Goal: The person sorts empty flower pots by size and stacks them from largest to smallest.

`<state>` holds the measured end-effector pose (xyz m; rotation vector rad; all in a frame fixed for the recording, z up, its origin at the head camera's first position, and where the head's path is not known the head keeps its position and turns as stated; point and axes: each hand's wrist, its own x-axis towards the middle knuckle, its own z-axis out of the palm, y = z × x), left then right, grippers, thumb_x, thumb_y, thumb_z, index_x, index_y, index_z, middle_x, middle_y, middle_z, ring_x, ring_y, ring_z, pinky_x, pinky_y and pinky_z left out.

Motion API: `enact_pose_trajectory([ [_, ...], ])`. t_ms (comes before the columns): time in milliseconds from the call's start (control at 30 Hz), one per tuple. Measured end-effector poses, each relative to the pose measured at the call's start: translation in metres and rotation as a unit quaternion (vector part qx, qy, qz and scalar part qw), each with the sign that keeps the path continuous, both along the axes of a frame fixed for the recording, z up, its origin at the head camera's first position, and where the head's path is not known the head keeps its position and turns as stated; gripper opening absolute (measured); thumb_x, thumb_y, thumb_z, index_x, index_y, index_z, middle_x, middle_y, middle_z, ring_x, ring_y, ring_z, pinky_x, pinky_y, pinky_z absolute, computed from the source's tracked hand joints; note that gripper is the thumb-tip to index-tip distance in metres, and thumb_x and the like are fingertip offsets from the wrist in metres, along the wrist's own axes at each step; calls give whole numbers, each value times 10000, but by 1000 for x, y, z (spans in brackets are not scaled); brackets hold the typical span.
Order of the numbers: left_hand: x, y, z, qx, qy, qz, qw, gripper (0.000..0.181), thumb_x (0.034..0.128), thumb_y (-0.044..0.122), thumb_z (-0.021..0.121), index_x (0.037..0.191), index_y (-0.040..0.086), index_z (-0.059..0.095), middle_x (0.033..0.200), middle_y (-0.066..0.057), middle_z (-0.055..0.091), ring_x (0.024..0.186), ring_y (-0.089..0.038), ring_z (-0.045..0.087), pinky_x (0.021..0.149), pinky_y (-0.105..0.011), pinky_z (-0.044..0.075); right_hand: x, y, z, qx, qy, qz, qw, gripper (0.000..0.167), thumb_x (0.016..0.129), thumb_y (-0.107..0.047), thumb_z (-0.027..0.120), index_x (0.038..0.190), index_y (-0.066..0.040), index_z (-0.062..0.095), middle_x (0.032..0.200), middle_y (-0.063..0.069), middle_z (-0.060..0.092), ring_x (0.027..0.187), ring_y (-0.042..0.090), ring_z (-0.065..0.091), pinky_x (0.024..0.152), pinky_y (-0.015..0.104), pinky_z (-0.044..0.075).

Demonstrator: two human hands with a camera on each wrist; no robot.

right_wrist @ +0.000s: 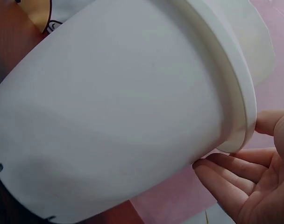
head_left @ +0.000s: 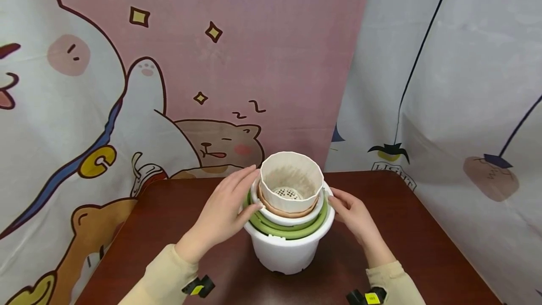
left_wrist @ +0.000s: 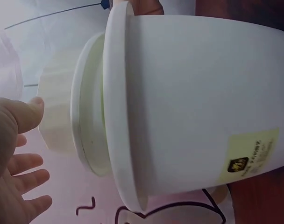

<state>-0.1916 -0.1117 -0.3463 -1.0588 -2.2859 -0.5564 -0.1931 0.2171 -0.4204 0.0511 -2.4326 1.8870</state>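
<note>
Several flower pots are nested in one upright stack. The large white flower pot [head_left: 284, 251] is outermost, and a green pot [head_left: 292, 233] sits inside it. Further in come a smaller white pot [head_left: 292, 221], a tan pot [head_left: 290, 213] and, innermost, a cream faceted pot [head_left: 311, 178] with a perforated bottom. At the stack's left, my left hand [head_left: 222, 206] hovers by the upper rims with its fingers spread. Thumb and fingers of my right hand [right_wrist: 254, 177] pinch the large white pot's rim [right_wrist: 240, 88] on the right side.
The stack stands on a dark reddish-brown table [head_left: 178, 225]. Behind it hangs a pink and white cloth [head_left: 288, 60] printed with cartoon animals, and a white one with lamps [head_left: 466, 84] hangs at the right. A label [left_wrist: 249, 156] is stuck on the large pot's side.
</note>
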Motion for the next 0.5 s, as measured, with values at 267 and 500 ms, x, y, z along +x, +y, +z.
enact_pose_trajectory([
  [267,3,-21,-14,198,-433,462,9978,727,876,257,759,1488,64,416,1484,-130,457,1360,-309,419,1091,-540,343,13,8,-1,907,489,-274,9943,502,990,-356,603,1372,-32,566,1316,181,600,1146,307,613,927,460,523],
  [500,4,-42,-32,340,-600,898,9936,709,888,256,742,1472,15,420,1466,-167,467,1337,-346,435,1077,-557,348,21,14,0,1390,949,-401,9849,468,996,-314,601,1383,-53,561,1326,165,605,1221,363,564,960,565,470],
])
